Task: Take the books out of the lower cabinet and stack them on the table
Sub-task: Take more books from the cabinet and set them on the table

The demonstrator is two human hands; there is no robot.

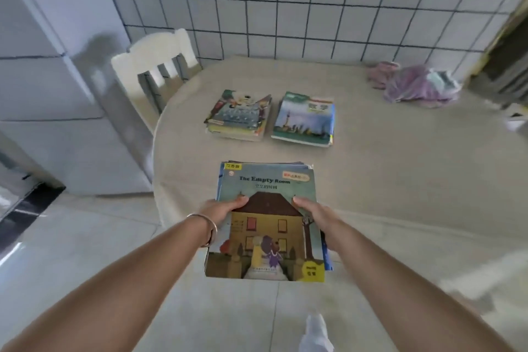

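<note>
I hold a bundle of thin picture books [268, 237] in both hands; its top cover shows a yellow house and reads "The Empty Room". My left hand [221, 210] grips the left edge, thumb on the cover, and my right hand [313, 213] grips the right edge. The bundle hangs over the near edge of the round beige table [400, 168]. Farther back on the table lie two stacks: a cartoon-covered book stack [238, 116] on the left and a blue textbook stack [304, 120] beside it on the right. The lower cabinet is out of view.
A white chair [155, 66] stands at the table's far left against the tiled wall. A crumpled purple plastic bag [417, 86] lies at the table's back right. A white fridge-like unit [57, 94] fills the left. My white shoe [314, 331] shows on the tiled floor.
</note>
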